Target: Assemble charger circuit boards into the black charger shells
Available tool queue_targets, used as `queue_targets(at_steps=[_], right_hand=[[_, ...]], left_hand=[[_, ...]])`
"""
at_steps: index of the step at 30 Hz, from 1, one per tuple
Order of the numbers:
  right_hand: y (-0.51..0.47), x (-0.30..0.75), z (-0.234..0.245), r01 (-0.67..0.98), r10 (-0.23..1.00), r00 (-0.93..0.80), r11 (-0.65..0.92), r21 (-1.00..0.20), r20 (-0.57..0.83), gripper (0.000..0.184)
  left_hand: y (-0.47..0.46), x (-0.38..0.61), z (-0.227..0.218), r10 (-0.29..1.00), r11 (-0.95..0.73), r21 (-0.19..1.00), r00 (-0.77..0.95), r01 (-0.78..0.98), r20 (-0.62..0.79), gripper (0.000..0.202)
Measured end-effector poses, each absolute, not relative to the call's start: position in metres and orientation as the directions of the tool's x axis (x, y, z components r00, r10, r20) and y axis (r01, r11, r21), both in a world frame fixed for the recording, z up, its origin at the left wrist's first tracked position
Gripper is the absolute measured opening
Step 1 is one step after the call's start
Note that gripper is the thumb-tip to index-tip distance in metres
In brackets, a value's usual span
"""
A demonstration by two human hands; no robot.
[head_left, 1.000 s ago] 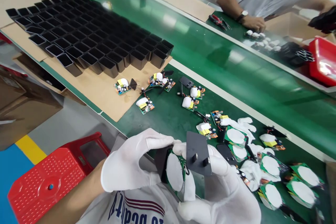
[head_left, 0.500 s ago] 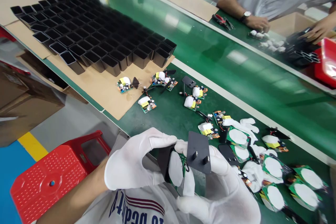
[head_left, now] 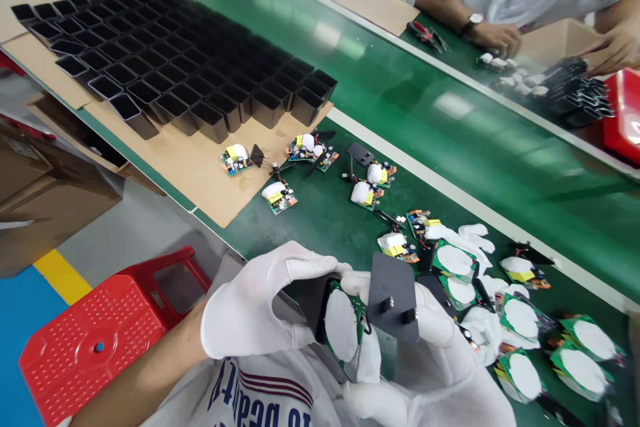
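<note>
Both my hands wear white gloves and meet close to my body at the bottom middle. My left hand [head_left: 255, 303] is closed round a black housing and the green circuit board [head_left: 345, 323] with a white pad that sits partly inside it. My right hand [head_left: 435, 363] holds a flat black plug plate [head_left: 393, 297] with two short prongs, wired to that board. The plate stands just right of the board, touching it.
Several loose circuit boards [head_left: 453, 260] with white pads lie on the green bench to the right. Rows of empty black housings [head_left: 175, 60] stand on cardboard [head_left: 200, 173] at the left. A red stool [head_left: 100, 340] is below left. Another person's hands [head_left: 493, 37] work across the conveyor.
The plug plate in my right hand has shifted slightly right and tilted. The other person's far hand has moved onto the black parts by the red bin.
</note>
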State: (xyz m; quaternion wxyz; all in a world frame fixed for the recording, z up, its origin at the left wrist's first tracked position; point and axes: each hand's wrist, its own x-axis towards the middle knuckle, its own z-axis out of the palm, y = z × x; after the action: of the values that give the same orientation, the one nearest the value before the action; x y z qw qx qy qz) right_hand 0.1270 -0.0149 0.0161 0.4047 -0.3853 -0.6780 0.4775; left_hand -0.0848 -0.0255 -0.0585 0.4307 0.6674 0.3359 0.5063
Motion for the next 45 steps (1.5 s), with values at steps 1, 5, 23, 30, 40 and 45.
queue_targets(at_steps=[1,5,23,30,40,45], right_hand=[[-0.014,0.127,0.016,0.152,0.909,-0.374,0.256,-0.955,0.185,0.053],[-0.012,0.127,0.013,0.202,0.896,-0.402,0.289,-0.936,0.19,0.055],[-0.011,0.133,0.008,0.306,0.88,-0.438,0.336,-0.891,0.182,0.053],[-0.013,0.131,0.011,0.33,0.858,-0.476,0.378,-0.865,0.193,0.046],[-0.014,0.132,0.009,0.385,0.854,-0.479,0.413,-0.825,0.203,0.046],[-0.018,0.127,0.008,0.322,0.871,-0.453,0.36,-0.876,0.191,0.045]], left_hand=[[-0.025,-0.085,-0.059,0.887,-0.399,0.917,0.26,0.011,0.383,0.096],[-0.025,-0.085,-0.062,0.885,-0.401,0.916,0.263,0.015,0.384,0.097],[-0.024,-0.081,-0.065,0.875,-0.44,0.897,0.239,0.029,0.421,0.088],[-0.029,-0.084,-0.063,0.885,-0.421,0.906,0.243,0.052,0.397,0.084],[-0.032,-0.083,-0.065,0.892,-0.406,0.912,0.239,0.054,0.383,0.085],[-0.031,-0.083,-0.065,0.881,-0.434,0.9,0.235,0.054,0.411,0.086]])
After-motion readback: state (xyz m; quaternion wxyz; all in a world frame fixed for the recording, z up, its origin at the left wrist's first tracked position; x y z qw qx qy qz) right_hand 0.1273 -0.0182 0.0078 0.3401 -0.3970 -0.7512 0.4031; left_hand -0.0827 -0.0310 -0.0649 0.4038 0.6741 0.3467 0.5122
